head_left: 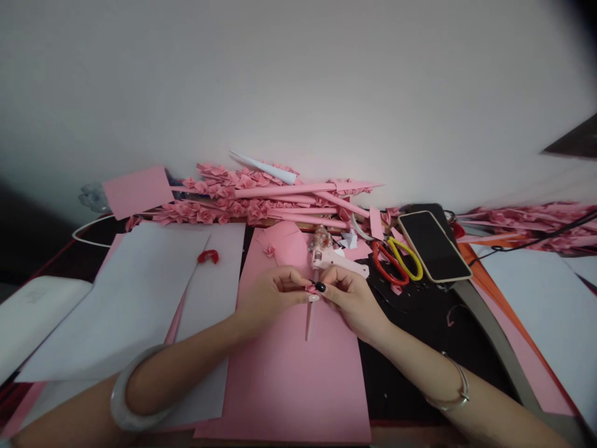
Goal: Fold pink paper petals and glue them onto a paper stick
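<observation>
My left hand (273, 295) and my right hand (358, 300) meet over a large sheet of pink paper (298, 379). Between their fingertips is a small pink paper flower (311, 289), pinched from both sides and partly hidden by the fingers. Just beyond my right hand lies a pale pink glue gun (342, 262). A thin glue stick (308, 323) points toward me beneath my fingers. Another little paper rose (269, 250) rests on the pink paper, up and left of my left hand.
Finished pink flower stems (205, 211) are heaped along the wall. To the right lie red-and-yellow-handled scissors (405, 260) and a phone (433, 246). White sheets (125, 298) cover the left side, with a small red object (208, 256) on them. A white box-like thing (41, 317) stands far left.
</observation>
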{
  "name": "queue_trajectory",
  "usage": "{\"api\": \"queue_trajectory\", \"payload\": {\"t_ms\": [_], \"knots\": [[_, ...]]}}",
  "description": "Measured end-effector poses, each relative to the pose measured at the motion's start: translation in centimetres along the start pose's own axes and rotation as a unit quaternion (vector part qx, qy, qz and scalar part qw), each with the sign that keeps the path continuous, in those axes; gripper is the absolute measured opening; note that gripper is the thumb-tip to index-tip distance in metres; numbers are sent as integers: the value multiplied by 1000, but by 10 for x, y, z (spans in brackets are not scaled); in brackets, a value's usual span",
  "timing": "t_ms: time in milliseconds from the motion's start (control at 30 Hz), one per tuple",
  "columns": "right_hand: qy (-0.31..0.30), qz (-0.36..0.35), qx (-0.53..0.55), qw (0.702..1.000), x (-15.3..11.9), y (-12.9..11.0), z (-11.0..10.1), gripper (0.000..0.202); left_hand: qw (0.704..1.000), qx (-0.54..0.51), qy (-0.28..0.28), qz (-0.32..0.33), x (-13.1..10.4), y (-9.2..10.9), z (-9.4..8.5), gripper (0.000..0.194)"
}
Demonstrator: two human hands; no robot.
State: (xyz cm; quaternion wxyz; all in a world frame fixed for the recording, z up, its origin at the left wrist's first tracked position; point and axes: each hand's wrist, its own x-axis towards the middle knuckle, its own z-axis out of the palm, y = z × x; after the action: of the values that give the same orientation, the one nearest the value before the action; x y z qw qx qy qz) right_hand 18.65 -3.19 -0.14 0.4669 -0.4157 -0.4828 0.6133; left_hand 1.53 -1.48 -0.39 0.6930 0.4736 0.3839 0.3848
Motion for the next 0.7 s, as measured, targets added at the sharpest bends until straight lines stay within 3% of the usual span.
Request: {"api": "queue_trajectory", "payload": {"t_ms": [567, 700], "knots": [[-40, 41, 33, 998, 1, -1, -4, 25, 999, -13, -29, 3, 1, 0, -1, 15], [-20, 33, 15, 999, 0, 1, -3, 27, 1000, -2, -24, -5, 0, 3, 0, 15]]}}
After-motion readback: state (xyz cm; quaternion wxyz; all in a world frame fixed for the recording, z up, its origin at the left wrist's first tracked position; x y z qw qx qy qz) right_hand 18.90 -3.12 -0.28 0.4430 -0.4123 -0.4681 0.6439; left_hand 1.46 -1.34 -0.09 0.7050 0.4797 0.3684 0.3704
